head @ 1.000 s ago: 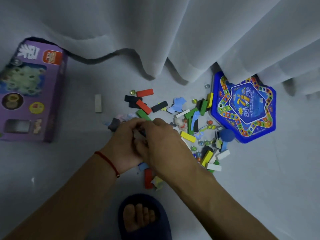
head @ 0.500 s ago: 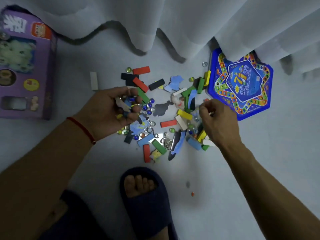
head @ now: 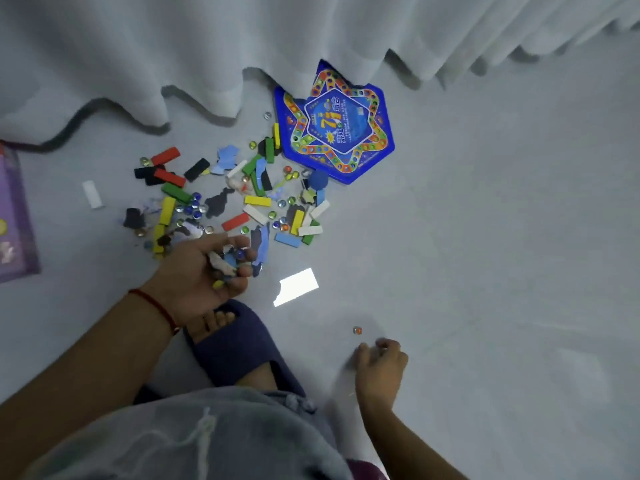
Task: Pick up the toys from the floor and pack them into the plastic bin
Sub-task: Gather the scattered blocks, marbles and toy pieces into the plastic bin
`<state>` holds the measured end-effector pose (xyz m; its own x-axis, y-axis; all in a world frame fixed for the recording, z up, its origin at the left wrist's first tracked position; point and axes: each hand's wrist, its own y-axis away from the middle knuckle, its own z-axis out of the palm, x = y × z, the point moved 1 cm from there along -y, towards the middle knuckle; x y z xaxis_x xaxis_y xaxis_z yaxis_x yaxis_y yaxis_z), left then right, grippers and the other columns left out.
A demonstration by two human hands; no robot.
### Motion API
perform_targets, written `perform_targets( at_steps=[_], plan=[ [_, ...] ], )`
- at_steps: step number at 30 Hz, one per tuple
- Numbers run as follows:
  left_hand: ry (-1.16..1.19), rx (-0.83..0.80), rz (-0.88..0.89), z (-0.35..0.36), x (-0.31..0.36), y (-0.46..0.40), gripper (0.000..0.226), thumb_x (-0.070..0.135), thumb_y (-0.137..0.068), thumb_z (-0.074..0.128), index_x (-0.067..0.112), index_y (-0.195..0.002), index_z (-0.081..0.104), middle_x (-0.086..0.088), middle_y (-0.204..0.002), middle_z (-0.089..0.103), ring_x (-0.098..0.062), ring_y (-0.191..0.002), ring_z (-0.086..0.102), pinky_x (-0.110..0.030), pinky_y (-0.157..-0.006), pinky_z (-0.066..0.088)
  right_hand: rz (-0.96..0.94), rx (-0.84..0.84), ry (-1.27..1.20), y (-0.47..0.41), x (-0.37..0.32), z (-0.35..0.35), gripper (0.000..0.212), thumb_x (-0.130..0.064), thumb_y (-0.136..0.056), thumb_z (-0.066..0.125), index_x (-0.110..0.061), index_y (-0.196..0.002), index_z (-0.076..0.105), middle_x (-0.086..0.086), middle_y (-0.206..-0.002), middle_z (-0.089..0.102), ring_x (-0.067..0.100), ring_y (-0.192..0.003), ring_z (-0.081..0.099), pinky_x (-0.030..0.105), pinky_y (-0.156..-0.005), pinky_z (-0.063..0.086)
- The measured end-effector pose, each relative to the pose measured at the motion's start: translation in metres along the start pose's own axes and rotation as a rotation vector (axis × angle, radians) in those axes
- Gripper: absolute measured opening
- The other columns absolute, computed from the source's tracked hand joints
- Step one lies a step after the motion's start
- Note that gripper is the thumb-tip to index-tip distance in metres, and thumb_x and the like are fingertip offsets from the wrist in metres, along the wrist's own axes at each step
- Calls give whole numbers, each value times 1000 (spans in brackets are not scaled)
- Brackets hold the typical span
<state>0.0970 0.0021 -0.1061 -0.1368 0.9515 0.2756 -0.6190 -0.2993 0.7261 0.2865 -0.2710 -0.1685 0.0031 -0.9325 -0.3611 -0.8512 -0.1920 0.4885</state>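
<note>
A scatter of small toys [head: 239, 195] lies on the grey floor: coloured wooden blocks, glass marbles and puzzle pieces. My left hand [head: 201, 271] hovers at the near edge of the pile, palm up, fingers curled round a handful of marbles and small pieces [head: 227, 261]. My right hand [head: 379, 362] is low on the floor to the right, fingers curled, close to a lone orange marble [head: 357, 330]. Whether it holds anything is hidden. No plastic bin is in view.
A blue star-shaped game board [head: 337, 129] lies behind the pile, partly under a white curtain [head: 207, 46]. A purple box [head: 15, 216] sits at the left edge. My foot in a dark slipper [head: 235, 344] stands just below the left hand.
My right hand left the pile and swung down to the right, toward the stray orange marble. My left hand kept its handful and drew back a little toward me. The view shifted right.
</note>
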Motion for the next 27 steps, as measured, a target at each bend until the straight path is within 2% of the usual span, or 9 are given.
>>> perform_targets(
  at_steps=[6,8,10,12,16,18,20,22,27],
  plan=[
    [22,83,12,22,-27,10,20,27,-89,52,9,-92,62,-8,-87,62,-17,-66,47,-22,-45,40,-338,-130,9,-27,-23,10,58,-27,-86,71,-30,-134,39,-10,-131,28,8,-93,51,23,-82,51],
    [40,115,15,21,-30,17,21,26,-94,51,8,-96,62,-10,-90,62,-18,-66,49,-24,-44,42,-484,-129,70,-44,-47,18,45,-25,-90,68,-26,-130,46,-7,-130,34,6,-94,51,24,-89,52],
    [53,128,25,22,-27,28,20,25,-95,50,10,-95,63,-10,-88,62,-18,-64,50,-27,-48,44,-558,-151,133,-60,-69,26,12,-17,-95,60,-18,-108,58,1,-116,48,11,-82,56,30,-83,55],
    [64,140,42,20,-20,43,17,26,-93,52,12,-94,62,-9,-81,61,-19,-56,52,-34,-59,40,-552,-241,127,-62,-97,31,8,-14,-96,55,-16,-91,62,4,-100,60,16,-76,61,30,-75,54],
    [117,322,170,12,3,95,27,28,-99,42,9,-89,59,-10,-78,58,-22,-56,49,-26,-48,39,-436,-755,-134,2,-201,32,18,-10,-94,53,-3,-93,70,9,-79,69,20,-64,64,24,-55,54],
    [115,400,240,7,20,142,30,28,-100,37,11,-82,55,-9,-76,55,-19,-55,45,-20,-42,36,-337,-1130,-278,64,-267,20,19,-4,-89,50,3,-89,68,13,-73,60,17,-54,54,22,-43,44],
    [93,482,304,-1,42,201,30,27,-100,33,12,-81,50,-8,-71,53,-17,-52,42,-17,-38,33,-376,-1436,-224,136,-324,8,18,-15,-83,52,-2,-84,64,11,-71,51,14,-52,42,24,-45,29],
    [80,599,389,-10,63,266,29,25,-101,31,12,-82,49,-10,-70,52,-17,-52,39,-14,-39,31,-559,-1573,-47,208,-369,0,25,-22,-88,47,-3,-85,63,9,-69,51,15,-53,41,25,-49,27],
    [179,796,671,-32,78,417,28,21,-102,28,11,-86,49,-9,-73,48,-18,-56,41,-16,-42,36,-967,-1668,448,374,-397,-3,15,-5,-95,48,1,-102,61,14,-73,53,18,-54,42,21,-45,37]
  ],
)
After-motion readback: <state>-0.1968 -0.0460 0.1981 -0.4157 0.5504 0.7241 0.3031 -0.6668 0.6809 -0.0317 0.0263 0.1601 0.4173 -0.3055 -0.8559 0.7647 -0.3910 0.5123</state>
